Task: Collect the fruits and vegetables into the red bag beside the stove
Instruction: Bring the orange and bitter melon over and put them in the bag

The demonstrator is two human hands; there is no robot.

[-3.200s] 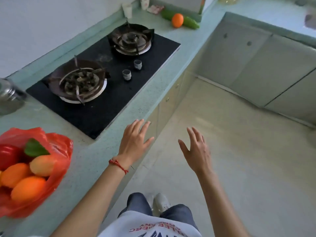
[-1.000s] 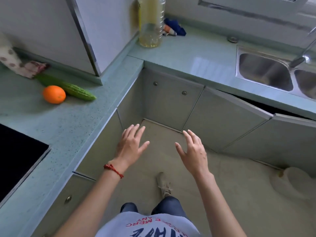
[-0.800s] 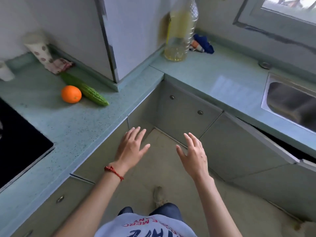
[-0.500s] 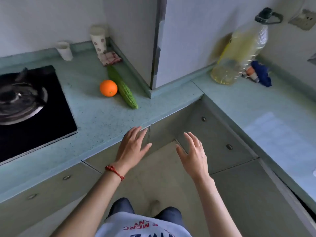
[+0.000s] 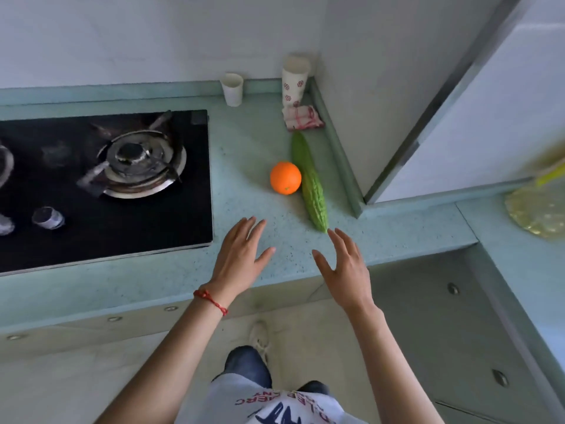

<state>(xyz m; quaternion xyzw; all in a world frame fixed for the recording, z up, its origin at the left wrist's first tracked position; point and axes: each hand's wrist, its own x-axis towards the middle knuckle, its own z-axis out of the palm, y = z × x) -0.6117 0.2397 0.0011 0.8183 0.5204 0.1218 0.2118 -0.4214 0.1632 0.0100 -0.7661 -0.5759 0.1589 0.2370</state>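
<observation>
An orange (image 5: pixel 285 178) lies on the pale green counter (image 5: pixel 250 209), touching a long bumpy green bitter gourd (image 5: pixel 312 185) on its right. Both sit near the wall corner, right of the stove. My left hand (image 5: pixel 241 255) hovers open over the counter just below the orange. My right hand (image 5: pixel 345 267) is open too, its fingertips close to the gourd's near tip. Neither hand holds anything. The red bag is out of view.
The black gas stove (image 5: pixel 104 185) with a burner fills the left. Two paper cups (image 5: pixel 233 88) (image 5: pixel 294 79) and a folded cloth (image 5: pixel 302 117) stand at the back. An oil bottle (image 5: pixel 541 206) is at the right edge. Cabinet fronts (image 5: pixel 443 316) lie below.
The view has swung from the sink corner back onto the counter by the stove. Both open hands have come forward over the counter edge, close to the orange and gourd.
</observation>
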